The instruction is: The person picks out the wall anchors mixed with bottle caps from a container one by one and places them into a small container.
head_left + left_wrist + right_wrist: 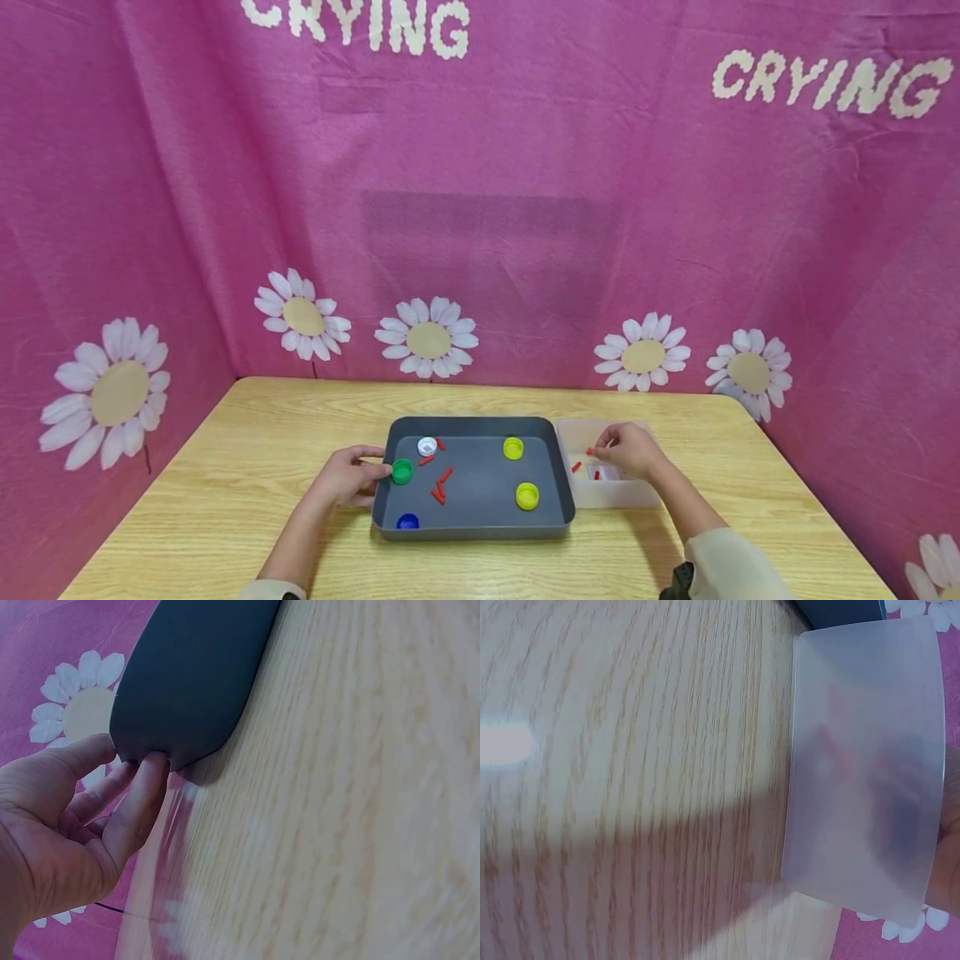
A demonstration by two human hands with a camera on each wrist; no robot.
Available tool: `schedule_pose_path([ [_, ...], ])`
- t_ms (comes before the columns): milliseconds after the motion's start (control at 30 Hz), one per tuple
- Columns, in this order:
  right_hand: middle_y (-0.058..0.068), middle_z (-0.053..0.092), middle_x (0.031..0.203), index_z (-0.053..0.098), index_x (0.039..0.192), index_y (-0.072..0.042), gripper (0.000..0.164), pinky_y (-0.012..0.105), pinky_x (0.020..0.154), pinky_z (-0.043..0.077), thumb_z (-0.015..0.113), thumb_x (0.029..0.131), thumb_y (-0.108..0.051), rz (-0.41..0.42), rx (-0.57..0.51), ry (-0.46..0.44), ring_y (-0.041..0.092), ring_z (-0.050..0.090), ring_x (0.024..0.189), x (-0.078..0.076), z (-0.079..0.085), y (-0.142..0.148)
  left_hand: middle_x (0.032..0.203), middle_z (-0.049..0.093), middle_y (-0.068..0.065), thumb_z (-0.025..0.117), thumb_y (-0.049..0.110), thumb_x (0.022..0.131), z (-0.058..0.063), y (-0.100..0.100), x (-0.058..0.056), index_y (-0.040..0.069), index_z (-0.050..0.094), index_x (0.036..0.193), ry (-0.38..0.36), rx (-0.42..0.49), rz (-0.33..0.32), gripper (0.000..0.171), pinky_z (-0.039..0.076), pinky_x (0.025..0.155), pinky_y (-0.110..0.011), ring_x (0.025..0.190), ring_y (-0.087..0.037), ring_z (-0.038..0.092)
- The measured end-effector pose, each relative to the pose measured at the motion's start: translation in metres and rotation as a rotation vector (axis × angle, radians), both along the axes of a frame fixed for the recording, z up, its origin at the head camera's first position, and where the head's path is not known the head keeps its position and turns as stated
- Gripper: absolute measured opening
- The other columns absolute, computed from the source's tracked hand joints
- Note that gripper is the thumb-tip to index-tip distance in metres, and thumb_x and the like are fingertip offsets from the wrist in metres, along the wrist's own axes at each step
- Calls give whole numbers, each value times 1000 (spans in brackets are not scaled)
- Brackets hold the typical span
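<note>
A dark grey tray (pixel 480 532) lies on the table. My left hand (pixel 352 477) grips its left wall, thumb at the rim and fingers against the outside; the left wrist view shows this hand (pixel 90 810) on the tray's end (pixel 195 682). In the tray are several short red sticks (pixel 447 475), a white cap (pixel 427 447), a green cap (pixel 402 472), a blue cap (pixel 408 522) and two yellow caps (pixel 527 497). Inside a translucent box (pixel 615 497) at the right, my right hand (pixel 630 450) pinches a red stick (pixel 591 451).
More red sticks (pixel 576 467) and a small clear piece lie inside the translucent box, which stands against the tray's right side. Wooden table (pixel 225 492) surrounds both containers. Pink cloth (pixel 495 250) with daisies hangs behind and at the sides.
</note>
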State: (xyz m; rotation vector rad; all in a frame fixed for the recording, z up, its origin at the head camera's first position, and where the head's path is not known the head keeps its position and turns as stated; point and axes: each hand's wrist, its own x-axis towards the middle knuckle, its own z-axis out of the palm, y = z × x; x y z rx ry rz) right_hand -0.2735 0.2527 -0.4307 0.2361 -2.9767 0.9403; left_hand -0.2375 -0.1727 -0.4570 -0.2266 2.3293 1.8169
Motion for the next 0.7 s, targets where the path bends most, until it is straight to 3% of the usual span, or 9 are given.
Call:
schedule_pose_path([
  [700,1,56,65,63,75,-4,10,25,50,40,67,80,-11,-9,16,-50,12,48,58,-4,-4,-3,88,64,-14,66,8,84,-1,-1,-1,-4,53,123,-5,-14,0,43,58,58,-35,67,-17,63],
])
